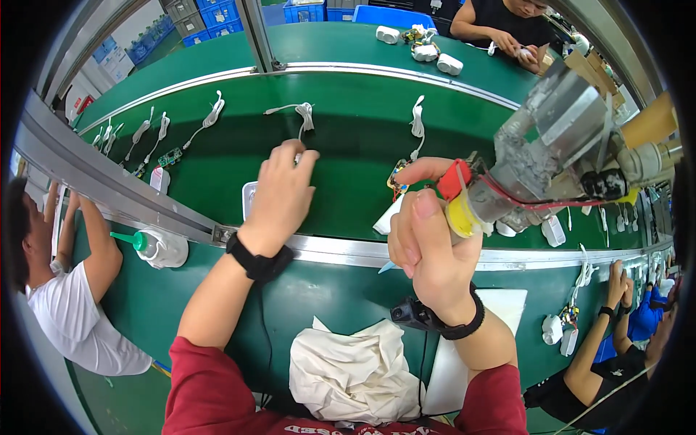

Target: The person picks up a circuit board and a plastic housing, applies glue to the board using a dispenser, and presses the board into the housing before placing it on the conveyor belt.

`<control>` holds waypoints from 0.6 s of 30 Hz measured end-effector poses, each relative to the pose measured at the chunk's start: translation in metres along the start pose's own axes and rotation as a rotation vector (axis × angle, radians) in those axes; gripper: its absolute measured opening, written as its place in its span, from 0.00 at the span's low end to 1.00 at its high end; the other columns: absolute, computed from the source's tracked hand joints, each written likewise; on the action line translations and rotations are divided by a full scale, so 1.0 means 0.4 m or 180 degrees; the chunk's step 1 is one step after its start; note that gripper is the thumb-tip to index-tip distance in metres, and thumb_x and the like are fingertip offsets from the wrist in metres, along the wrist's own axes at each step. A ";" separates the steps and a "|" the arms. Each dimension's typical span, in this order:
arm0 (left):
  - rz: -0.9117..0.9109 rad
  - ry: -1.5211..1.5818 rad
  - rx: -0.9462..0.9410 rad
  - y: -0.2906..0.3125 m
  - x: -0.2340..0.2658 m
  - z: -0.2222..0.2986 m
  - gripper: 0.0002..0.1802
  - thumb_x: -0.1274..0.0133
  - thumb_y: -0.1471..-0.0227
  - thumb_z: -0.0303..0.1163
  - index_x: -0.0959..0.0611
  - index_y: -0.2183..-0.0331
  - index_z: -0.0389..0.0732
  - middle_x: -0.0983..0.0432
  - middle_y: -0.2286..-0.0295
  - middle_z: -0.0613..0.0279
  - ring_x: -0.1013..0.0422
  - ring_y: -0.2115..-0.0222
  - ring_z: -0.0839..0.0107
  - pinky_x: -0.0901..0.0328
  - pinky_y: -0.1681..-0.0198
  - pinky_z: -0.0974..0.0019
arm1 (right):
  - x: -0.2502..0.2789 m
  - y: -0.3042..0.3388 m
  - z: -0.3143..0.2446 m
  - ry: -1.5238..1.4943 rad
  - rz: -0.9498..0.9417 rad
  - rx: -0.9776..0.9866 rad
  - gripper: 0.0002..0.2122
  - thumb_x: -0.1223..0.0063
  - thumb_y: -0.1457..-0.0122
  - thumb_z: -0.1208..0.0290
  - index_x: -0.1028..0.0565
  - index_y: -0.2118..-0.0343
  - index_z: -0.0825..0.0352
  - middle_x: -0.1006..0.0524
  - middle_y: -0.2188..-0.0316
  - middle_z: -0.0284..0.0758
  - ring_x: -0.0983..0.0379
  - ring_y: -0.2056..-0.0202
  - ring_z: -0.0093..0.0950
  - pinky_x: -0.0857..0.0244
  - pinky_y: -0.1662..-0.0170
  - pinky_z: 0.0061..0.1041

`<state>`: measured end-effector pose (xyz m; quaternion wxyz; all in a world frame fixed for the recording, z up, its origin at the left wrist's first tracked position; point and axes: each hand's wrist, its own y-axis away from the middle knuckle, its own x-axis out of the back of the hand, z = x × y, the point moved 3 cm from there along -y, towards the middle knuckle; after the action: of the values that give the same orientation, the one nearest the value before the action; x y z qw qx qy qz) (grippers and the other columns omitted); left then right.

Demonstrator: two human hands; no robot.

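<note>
My left hand (281,190) reaches over the green conveyor belt (341,185), its fingers pinched at the lower end of a white cable (304,116) tied in a bundle. What the cable joins to is hidden by the fingers. Beside that wrist, a white plastic housing (249,201) is partly covered. My right hand (438,250) is closed round the yellow-and-grey neck of a glue gun (525,159), crusted with residue, with a red part near my thumb. Behind that hand, a small circuit board (399,177) with a white cable (417,119) lies on the belt.
More corded boards (171,157) lie along the belt at left. A metal rail (341,251) edges the belt. Nearer stand a white bottle (163,248) with a green nozzle and a crumpled cloth (355,370). Co-workers sit left, right and across; white housings (425,52) lie on the far table.
</note>
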<state>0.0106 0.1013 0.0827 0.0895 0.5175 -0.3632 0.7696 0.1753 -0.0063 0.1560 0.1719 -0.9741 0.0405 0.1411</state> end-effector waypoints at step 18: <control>-0.0729 0.5462 0.2505 -0.029 0.048 -0.124 0.15 0.52 0.44 0.30 0.25 0.59 0.28 0.24 0.70 0.57 0.26 0.69 0.76 0.28 0.69 0.70 | -0.009 0.008 -0.008 0.0074 0.0026 -0.0041 0.11 0.61 0.36 0.67 0.36 0.58 0.70 0.43 0.90 0.26 0.52 0.91 0.13 0.55 0.88 0.16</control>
<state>-0.0285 0.1374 0.0947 0.2198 -0.1989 0.1647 0.9407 0.1722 -0.0101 0.1589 0.1645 -0.9766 0.0456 0.1308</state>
